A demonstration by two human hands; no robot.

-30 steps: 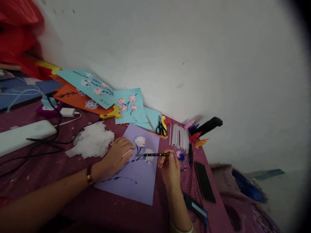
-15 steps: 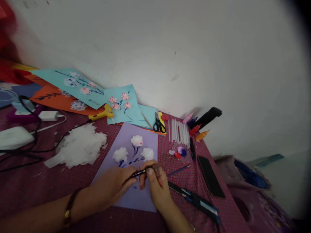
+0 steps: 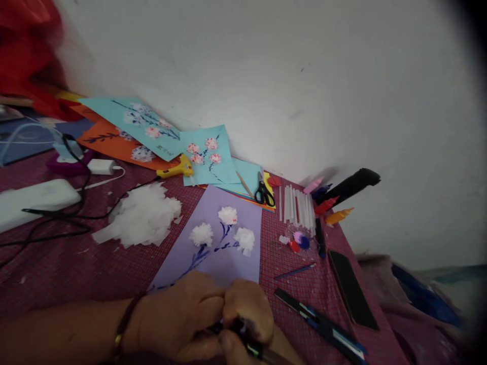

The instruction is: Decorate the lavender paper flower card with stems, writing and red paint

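Observation:
My left hand point(image 3: 182, 322) and my right hand point(image 3: 249, 317) are pressed together at the bottom edge, both curled round a thin dark pen with coloured dots point(image 3: 253, 349). They hover over the near end of a lilac sheet point(image 3: 224, 258) with a painted blue branch and three white tissue flowers point(image 3: 228, 215). A bracelet circles my left wrist. The pen's tip is hidden by my fingers.
A heap of white tissue scraps point(image 3: 142, 215) lies left of the sheet. Behind are finished blue and orange flower cards point(image 3: 205, 154), a yellow glue gun point(image 3: 177, 168), scissors point(image 3: 264, 191) and white sticks point(image 3: 299, 203). A dark phone point(image 3: 350, 289), pens point(image 3: 323, 324) and small paint bottles point(image 3: 335, 215) lie right; cables and a white power strip point(image 3: 34, 200) left.
Both hands drew back toward me from the tissue flowers to the near end of the lilac sheet and closed together on the pen. All three flowers now show.

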